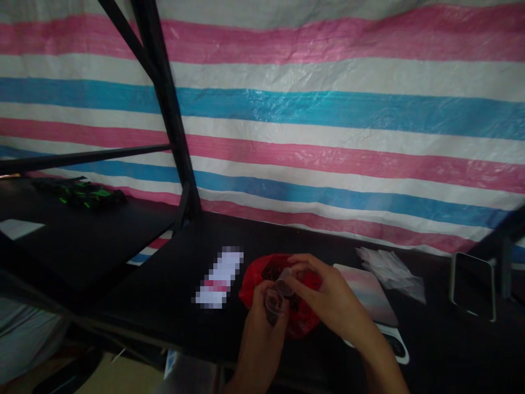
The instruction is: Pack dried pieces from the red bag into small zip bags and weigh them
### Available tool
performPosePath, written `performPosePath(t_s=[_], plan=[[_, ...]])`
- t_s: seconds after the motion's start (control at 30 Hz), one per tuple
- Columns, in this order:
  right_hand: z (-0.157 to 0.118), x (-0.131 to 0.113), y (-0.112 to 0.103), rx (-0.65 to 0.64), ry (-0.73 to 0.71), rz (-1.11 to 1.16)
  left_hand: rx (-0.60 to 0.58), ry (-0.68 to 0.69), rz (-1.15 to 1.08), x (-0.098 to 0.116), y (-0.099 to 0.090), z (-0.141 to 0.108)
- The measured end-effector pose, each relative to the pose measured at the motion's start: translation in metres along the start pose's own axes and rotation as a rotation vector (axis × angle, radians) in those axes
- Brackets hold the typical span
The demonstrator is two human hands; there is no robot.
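Red bag of something dark, clear cups gripped by left hand, right hand

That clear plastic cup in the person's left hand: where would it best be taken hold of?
Around the body of the small clear plastic cup, coming from the side, as the left hand does: it is small and round, so curled fingers can wrap it.

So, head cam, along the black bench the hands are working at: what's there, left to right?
a white packet with blurred print → a red plastic bag → a pastel-coloured pad → clear plastic film → a phone in a pale case
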State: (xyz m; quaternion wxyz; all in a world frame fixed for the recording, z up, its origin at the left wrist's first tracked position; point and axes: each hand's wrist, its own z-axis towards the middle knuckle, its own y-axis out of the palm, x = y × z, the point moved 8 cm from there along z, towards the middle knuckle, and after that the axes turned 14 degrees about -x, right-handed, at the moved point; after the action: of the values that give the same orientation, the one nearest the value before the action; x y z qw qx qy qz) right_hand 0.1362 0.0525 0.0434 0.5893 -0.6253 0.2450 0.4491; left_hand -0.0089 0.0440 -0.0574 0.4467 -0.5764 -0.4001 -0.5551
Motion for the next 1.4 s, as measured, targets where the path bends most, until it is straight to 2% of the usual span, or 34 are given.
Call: performPosePath(t_s=[0.23,0.43,0.5,0.6,0.73,0.8,0.9,1.1,1.17,1.23,1.3,1.33,1.37,1.4], plan=[[-0.008,-0.012,0.017,-0.046,-0.047,-0.089,-0.023,0.021,-0.053,-0.001,0.003,0.002],[0.001,-0.01,0.002,0.113,-0.043,-0.234,0.055,0.085,0.016,0.009,-0.001,0.001],[0.003,-0.009,0.004,0.079,-0.036,-0.26,0.089,0.116,0.019,0.012,-0.004,-0.003],[-0.003,-0.014,0.007,0.007,-0.054,-0.177,0.091,0.204,0.01,0.019,-0.005,-0.01],[-0.018,-0.023,0.018,-0.203,0.025,0.037,0.093,0.344,-0.044,0.033,-0.002,-0.02],[-0.024,-0.026,0.016,-0.202,0.048,0.083,0.079,0.412,-0.113,0.042,0.003,-0.021],[-0.03,-0.027,-0.003,-0.024,0.007,0.112,0.008,0.47,-0.223,0.059,0.016,-0.017],[-0.051,-0.017,-0.037,0.123,-0.011,0.109,-0.028,0.241,-0.345,0.082,0.036,0.009],[-0.061,-0.009,-0.056,0.197,-0.011,0.118,-0.025,0.244,-0.317,0.088,0.046,0.014],[-0.072,0.005,-0.077,0.268,-0.001,0.156,0.051,0.31,-0.161,0.085,0.053,0.01],[-0.082,0.029,-0.101,0.348,0.052,0.175,0.113,0.446,0.091,0.074,0.063,-0.007],[-0.087,0.044,-0.112,0.391,0.095,0.168,0.061,0.573,0.201,0.067,0.075,-0.02],[-0.092,0.06,-0.121,0.428,0.14,0.148,-0.053,0.73,0.289,0.058,0.09,-0.037],[-0.095,0.075,-0.13,0.46,0.18,0.12,-0.267,0.819,0.364,0.044,0.111,-0.054]])
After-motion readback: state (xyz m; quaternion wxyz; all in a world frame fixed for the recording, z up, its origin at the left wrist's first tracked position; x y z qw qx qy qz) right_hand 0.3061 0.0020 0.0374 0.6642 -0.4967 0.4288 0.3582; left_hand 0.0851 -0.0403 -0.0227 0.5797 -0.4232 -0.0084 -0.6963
